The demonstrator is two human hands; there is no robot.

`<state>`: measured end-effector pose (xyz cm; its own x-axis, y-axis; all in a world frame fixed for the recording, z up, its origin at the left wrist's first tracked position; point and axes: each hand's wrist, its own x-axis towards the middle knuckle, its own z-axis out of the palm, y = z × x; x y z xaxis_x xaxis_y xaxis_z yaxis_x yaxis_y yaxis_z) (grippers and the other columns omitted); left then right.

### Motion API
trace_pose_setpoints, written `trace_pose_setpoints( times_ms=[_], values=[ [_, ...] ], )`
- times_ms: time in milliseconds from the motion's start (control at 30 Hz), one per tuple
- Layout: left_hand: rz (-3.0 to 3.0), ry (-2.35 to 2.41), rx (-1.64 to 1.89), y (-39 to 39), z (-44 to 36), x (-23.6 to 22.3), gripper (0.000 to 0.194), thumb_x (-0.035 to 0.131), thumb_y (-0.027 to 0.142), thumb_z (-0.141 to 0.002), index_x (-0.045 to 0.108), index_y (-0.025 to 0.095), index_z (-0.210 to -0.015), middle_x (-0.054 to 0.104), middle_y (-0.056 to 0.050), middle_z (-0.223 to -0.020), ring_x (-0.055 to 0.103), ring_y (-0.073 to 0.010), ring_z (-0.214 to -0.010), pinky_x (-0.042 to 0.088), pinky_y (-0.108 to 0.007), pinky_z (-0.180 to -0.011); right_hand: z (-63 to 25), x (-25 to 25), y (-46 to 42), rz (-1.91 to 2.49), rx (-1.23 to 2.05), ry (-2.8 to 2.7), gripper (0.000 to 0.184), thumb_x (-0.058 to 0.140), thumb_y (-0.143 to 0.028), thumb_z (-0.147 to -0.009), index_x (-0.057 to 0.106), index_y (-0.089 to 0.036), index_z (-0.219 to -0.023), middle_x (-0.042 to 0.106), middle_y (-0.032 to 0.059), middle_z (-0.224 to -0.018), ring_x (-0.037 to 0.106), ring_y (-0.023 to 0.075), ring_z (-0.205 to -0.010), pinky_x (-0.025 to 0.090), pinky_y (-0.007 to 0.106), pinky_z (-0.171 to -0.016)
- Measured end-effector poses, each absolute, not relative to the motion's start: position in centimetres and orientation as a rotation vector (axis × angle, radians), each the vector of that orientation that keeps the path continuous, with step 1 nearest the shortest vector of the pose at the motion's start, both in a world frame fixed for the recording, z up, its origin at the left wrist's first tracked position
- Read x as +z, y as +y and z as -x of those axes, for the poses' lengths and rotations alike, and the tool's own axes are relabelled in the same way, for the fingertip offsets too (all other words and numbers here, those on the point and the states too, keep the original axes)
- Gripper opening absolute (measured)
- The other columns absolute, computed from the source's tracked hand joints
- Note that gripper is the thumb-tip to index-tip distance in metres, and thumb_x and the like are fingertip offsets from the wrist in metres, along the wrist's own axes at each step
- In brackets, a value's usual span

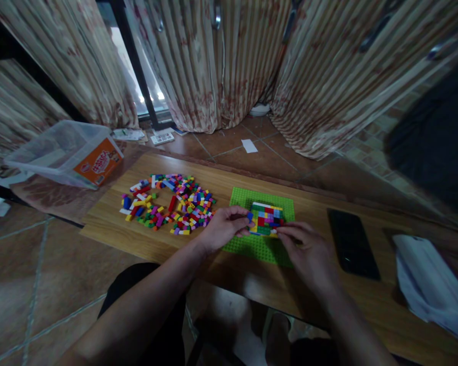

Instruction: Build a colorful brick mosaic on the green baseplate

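On a green studded baseplate [240, 198] stands a block of multicoloured toy bricks [266, 218], with white, red, yellow, blue, green and purple pieces. My left hand [229, 226] is at its left side, thumb and fingers pinched on a small blue brick [250, 216]. At the block's lower right corner, my right hand [303, 244] has its thumb and index finger close together by a small white piece [274, 232]. Whether that piece is held or fixed to the block, I cannot tell.
Loose bricks [183, 203] lie spread over the left of the wooden table [168, 165]. A clear plastic bin [57, 152] stands beyond its left end. A black phone [353, 244] and a white plastic packet [427, 279] lie at the right. Curtains [221, 66] hang behind.
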<state>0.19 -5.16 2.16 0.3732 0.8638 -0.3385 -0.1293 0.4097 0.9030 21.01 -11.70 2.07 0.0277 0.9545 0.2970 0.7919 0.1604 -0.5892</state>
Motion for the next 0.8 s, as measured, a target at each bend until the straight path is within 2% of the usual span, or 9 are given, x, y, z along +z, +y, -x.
trace_pose_setpoints(
  times_ms=[100,167,300,400,600,700,800],
  values=[
    [-0.916,0.937,0.754,-5.2,-0.2,2.3,0.014,0.069,0.014,-0.078,0.064,0.011,-0.09,0.068,0.0,-0.068,0.06,-0.0084,-0.052,0.045,-0.021,-0.055,-20.9,3.0,-11.8,1.665,0.336,-1.657,0.022,0.057,-0.038,-0.09,0.072,-0.022,-0.094,0.068,0.0071,-0.103,0.066,0.0199,-0.087,0.054,0.036,-0.08],
    [-0.908,0.895,0.732,-5.4,-0.3,2.4,0.018,0.071,0.018,-0.077,0.064,0.012,-0.092,0.07,-0.002,-0.072,0.062,-0.0092,-0.054,0.045,-0.021,-0.056,-20.6,3.6,-11.8,1.613,0.419,-1.637,0.025,0.06,-0.04,-0.088,0.07,-0.023,-0.103,0.066,0.0069,-0.109,0.065,0.0184,-0.085,0.054,0.036,-0.079],
    [-0.898,0.779,0.664,-6.0,-0.5,2.5,0.028,0.075,0.026,-0.074,0.066,0.012,-0.097,0.071,-0.004,-0.077,0.062,-0.0092,-0.058,0.041,-0.021,-0.056,-19.6,3.8,-11.9,1.457,0.601,-1.744,0.035,0.066,-0.041,-0.086,0.064,-0.028,-0.118,0.061,0.0063,-0.123,0.063,0.0203,-0.103,0.053,0.038,-0.088],
    [-0.889,0.705,0.638,-6.4,-0.7,2.6,0.034,0.078,0.031,-0.072,0.067,0.013,-0.099,0.071,-0.004,-0.081,0.06,-0.0074,-0.057,0.037,-0.019,-0.053,-18.9,3.4,-11.8,1.374,0.63,-1.796,0.033,0.066,-0.038,-0.086,0.064,-0.029,-0.118,0.06,0.0062,-0.123,0.059,0.0219,-0.113,0.05,0.041,-0.097],
    [-0.905,0.651,0.604,-6.8,-1.1,2.5,0.035,0.077,0.036,-0.073,0.067,0.014,-0.099,0.062,0.001,-0.065,0.058,-0.0068,-0.053,0.03,-0.018,-0.047,-18.9,2.9,-11.6,1.357,0.557,-1.791,0.021,0.062,-0.037,-0.089,0.067,-0.028,-0.107,0.064,0.005,-0.115,0.063,0.021,-0.107,0.05,0.04,-0.096],
    [-0.948,0.681,0.601,-6.7,-1.2,2.4,0.036,0.075,0.034,-0.075,0.067,0.015,-0.104,0.066,0.0,-0.071,0.059,-0.0073,-0.054,0.031,-0.018,-0.047,-19.5,3.2,-11.4,1.404,0.54,-1.818,0.021,0.06,-0.039,-0.09,0.068,-0.027,-0.106,0.063,0.006,-0.117,0.063,0.0222,-0.108,0.05,0.042,-0.096],
    [-0.956,0.79,0.658,-6.3,-1.0,2.5,0.028,0.071,0.028,-0.078,0.067,0.014,-0.102,0.071,-0.004,-0.082,0.058,-0.0062,-0.054,0.033,-0.018,-0.048,-20.9,3.5,-11.2,1.505,0.453,-1.784,0.023,0.061,-0.043,-0.088,0.069,-0.027,-0.102,0.064,0.006,-0.118,0.063,0.0237,-0.108,0.051,0.044,-0.095]
  ],
)
